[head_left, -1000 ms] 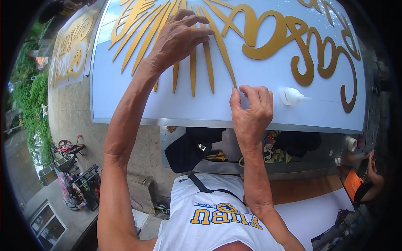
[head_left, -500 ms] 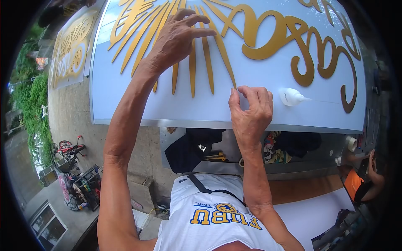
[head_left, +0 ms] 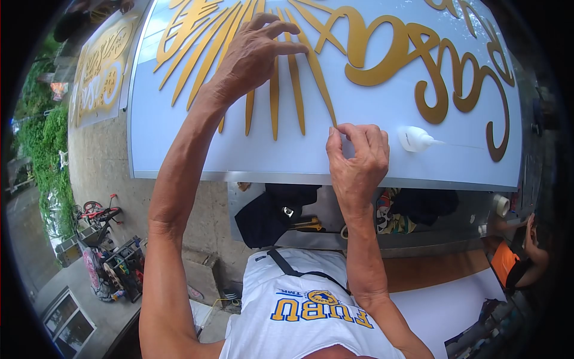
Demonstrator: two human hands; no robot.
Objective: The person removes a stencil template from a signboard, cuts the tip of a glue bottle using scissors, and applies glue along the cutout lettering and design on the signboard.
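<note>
Several long, pointed gold strips (head_left: 274, 102) fan out like sunrays on a large white panel (head_left: 197, 157). My left hand (head_left: 254, 54) is over their upper part, fingers bent, with thumb and forefinger curled at the upper part of the rightmost gold strip (head_left: 321, 84). That strip's lower tip sits between the thumb and forefinger of my right hand (head_left: 360, 157), which rests by the panel's near edge. Just right of that hand, a white squeeze bottle (head_left: 414, 139) with a thin nozzle lies on its side.
Gold script letters (head_left: 433, 107) cover the panel's right side. Beneath the near edge, a lower surface holds dark cloth (head_left: 263, 218) and a yellow-handled tool (head_left: 306, 225). A tape roll (head_left: 503, 206) is at right, near another person's arm (head_left: 532, 257). A second lettered panel (head_left: 103, 75) stands left.
Almost nothing differs. Both hands keep their places, and the rightmost strip's lower tip has shifted very slightly at most.
</note>
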